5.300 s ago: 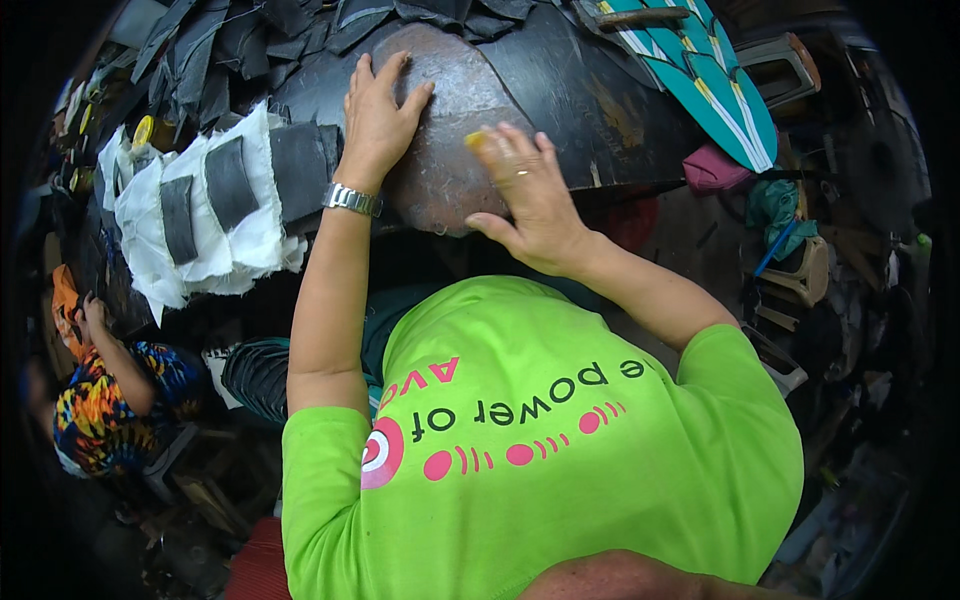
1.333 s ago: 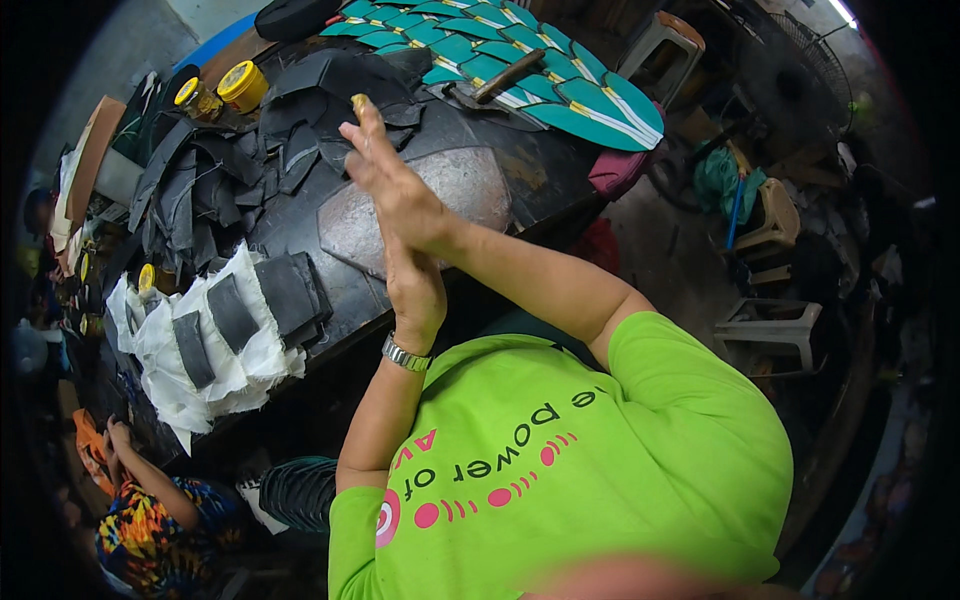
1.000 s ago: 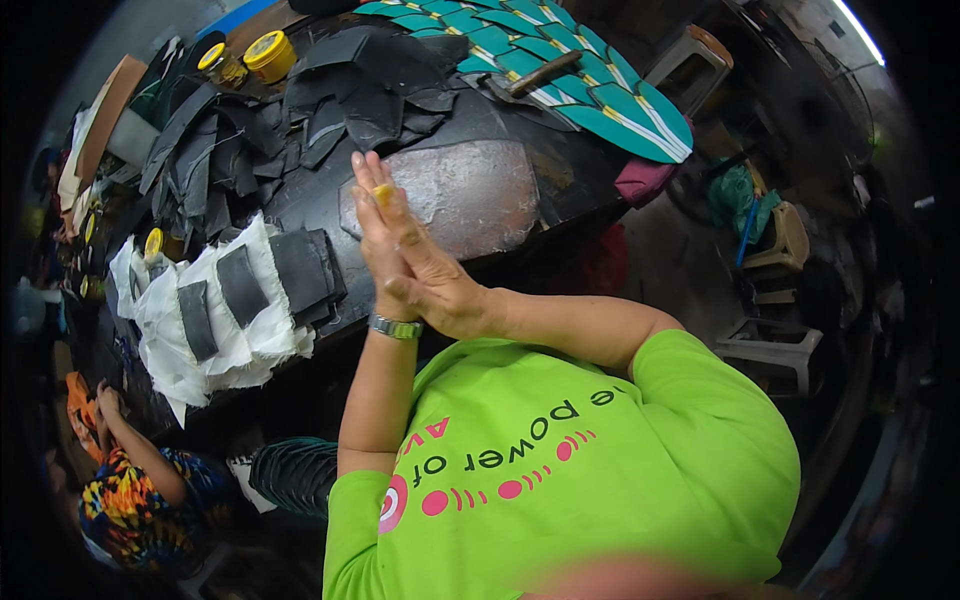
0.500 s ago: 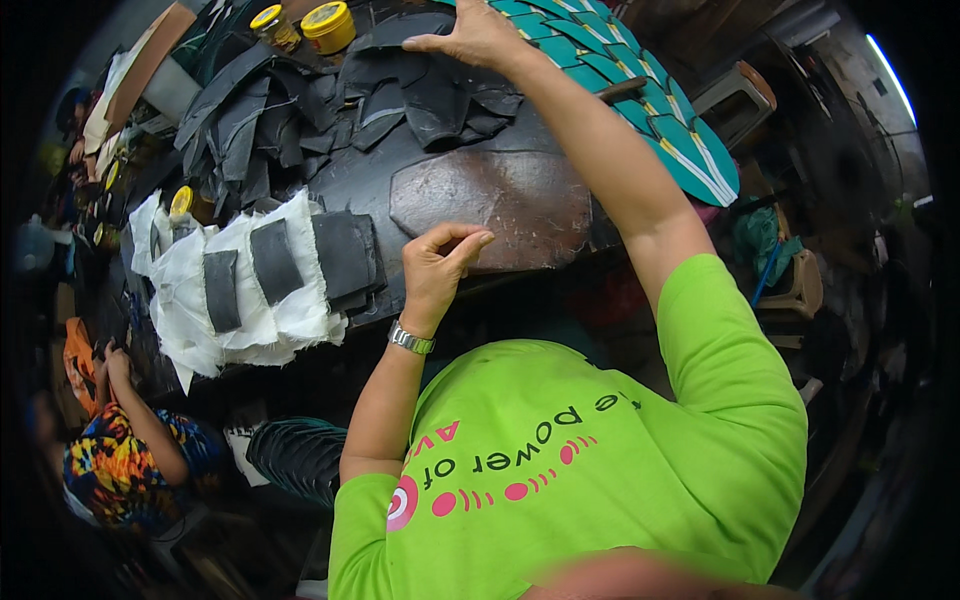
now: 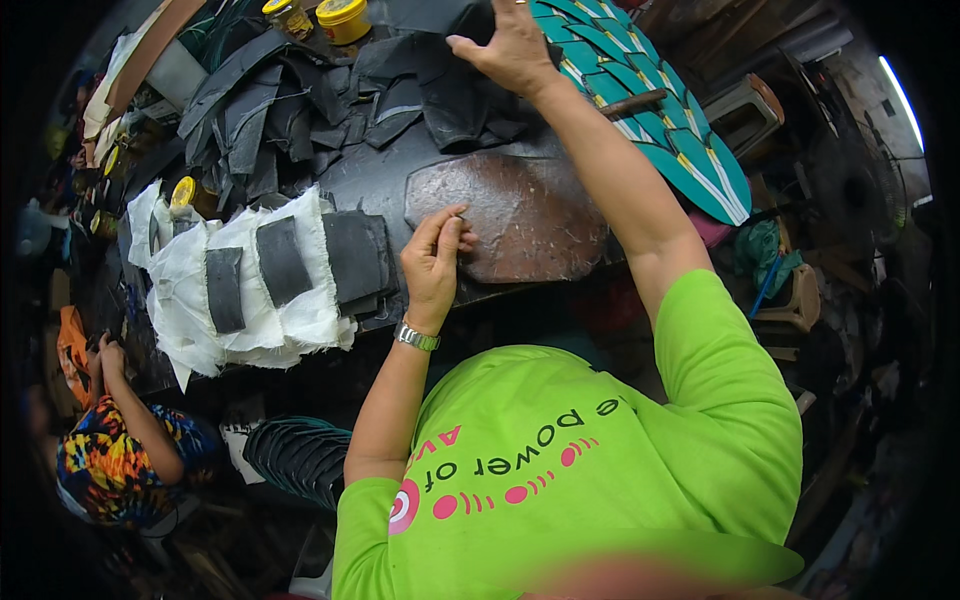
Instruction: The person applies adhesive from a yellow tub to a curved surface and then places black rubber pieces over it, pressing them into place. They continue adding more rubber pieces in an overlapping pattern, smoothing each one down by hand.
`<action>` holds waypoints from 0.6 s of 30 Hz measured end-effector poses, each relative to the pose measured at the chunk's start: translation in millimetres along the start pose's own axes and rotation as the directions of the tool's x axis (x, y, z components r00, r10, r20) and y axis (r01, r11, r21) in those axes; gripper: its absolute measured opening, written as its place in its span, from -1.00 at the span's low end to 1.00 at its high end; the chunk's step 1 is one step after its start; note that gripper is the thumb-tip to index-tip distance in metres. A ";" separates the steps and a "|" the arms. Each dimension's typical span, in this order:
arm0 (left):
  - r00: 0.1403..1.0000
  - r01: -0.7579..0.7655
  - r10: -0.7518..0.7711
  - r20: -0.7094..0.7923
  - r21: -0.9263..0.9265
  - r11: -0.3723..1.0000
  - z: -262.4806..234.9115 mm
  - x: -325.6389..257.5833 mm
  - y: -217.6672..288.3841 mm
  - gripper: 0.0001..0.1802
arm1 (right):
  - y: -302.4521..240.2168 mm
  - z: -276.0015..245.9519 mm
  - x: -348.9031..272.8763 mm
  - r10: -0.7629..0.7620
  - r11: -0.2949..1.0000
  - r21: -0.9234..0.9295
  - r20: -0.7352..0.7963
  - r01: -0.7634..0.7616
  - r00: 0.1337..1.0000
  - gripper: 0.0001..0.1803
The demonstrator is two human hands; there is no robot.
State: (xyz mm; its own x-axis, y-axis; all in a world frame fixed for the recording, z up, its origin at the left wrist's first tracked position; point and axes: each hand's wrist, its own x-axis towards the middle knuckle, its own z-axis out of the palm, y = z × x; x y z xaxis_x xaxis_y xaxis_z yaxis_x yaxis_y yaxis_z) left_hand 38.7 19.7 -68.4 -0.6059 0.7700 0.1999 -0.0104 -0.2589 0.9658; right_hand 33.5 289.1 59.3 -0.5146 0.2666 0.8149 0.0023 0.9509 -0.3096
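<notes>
From the head camera: lying flat at the near edge of a scuffed black worktop point(image 5: 375, 178), a shiny, brown, corner-clipped slab point(image 5: 540, 220). By its look, stiff, smooth and fairly heavy; best held by opposite edges, being too flat to pinch on its face. At or over its left end, the left grip point(image 5: 432, 258), a bare hand above a silver metal watch point(image 5: 416, 336), with thumb and forefinger drawn together and nothing visible between. Near the upper border, the bare right grip point(image 5: 515, 55), thumb well away from the fingers, fingertips cut off; cannot tell of any hold. Just left of it, a loose heap of matt black sheet pieces point(image 5: 440, 95), probably light, bendable and not slippery, easiest taken by a raised corner. Across the lime-green T-shirt point(image 5: 600, 480), upside-down black and pink lettering with pink dots. On the round, yellow-lidded tubs point(image 5: 343, 20), print too small to read.
</notes>
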 end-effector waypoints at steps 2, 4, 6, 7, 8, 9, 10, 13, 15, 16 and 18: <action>0.999 0.012 -0.020 -0.042 -0.167 0.986 -4.9 4.7 -3.1 -0.51 | -21.3 -26.8 -6.5 0.047 0.996 0.072 0.033 -0.049 0.998 0.19; 0.995 -0.025 -0.012 -0.101 -0.359 0.933 -8.9 8.0 -5.9 -0.33 | -42.9 -65.4 -24.9 0.006 1.000 0.018 0.135 -0.009 0.991 0.16; 0.993 0.002 -0.047 -0.111 -0.372 0.928 -11.0 10.5 -8.0 -0.19 | -67.1 -96.6 -59.3 0.033 0.994 0.078 0.401 -0.070 0.916 0.16; 0.989 -0.005 -0.057 -0.139 -0.407 0.914 -10.6 11.8 -9.0 -0.20 | -76.6 -104.7 -76.3 0.115 0.986 0.042 0.511 -0.159 0.852 0.17; 0.985 -0.025 -0.052 -0.163 -0.437 0.899 -9.3 13.4 -9.9 -0.21 | -84.2 -109.2 -92.9 0.084 0.990 0.043 0.582 -0.133 0.809 0.18; 0.987 -0.040 -0.040 -0.159 -0.469 0.882 -8.8 13.9 -10.0 -0.25 | -89.9 -110.5 -108.0 0.244 0.959 -0.068 0.689 -0.274 0.682 0.19; 0.985 -0.030 -0.040 -0.168 -0.399 0.916 -7.4 13.8 -10.1 -0.25 | -90.9 -109.9 -118.9 0.280 0.950 -0.099 0.687 -0.296 0.671 0.18; 0.985 -0.013 -0.026 -0.173 -0.222 0.975 -5.4 10.6 -6.8 -0.24 | -80.3 -110.8 -131.9 0.145 0.977 0.051 0.548 -0.206 0.824 0.15; 0.990 -0.014 -0.010 -0.144 -0.166 0.986 -6.2 5.5 -1.4 -0.23 | -61.4 -108.4 -120.4 0.160 0.946 0.196 0.412 -0.258 0.897 0.13; 0.989 -0.016 0.000 -0.148 -0.109 0.994 -5.4 2.1 1.9 -0.26 | -52.8 -102.8 -112.2 0.212 0.909 0.279 0.329 -0.309 0.920 0.07; 0.985 0.008 -0.007 -0.170 0.006 1.000 -3.7 -2.7 9.2 -0.33 | -33.7 -87.6 -90.1 0.413 0.677 0.477 0.384 -0.561 0.826 0.00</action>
State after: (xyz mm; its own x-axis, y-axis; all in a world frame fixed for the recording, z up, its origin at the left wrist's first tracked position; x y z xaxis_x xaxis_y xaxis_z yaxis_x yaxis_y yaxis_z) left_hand 37.4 13.1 -60.7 -0.7324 0.6613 0.1620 -0.0110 -0.2493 0.9684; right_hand 154.9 246.8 39.3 -0.7535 0.5523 0.3566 -0.1193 0.4186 -0.9003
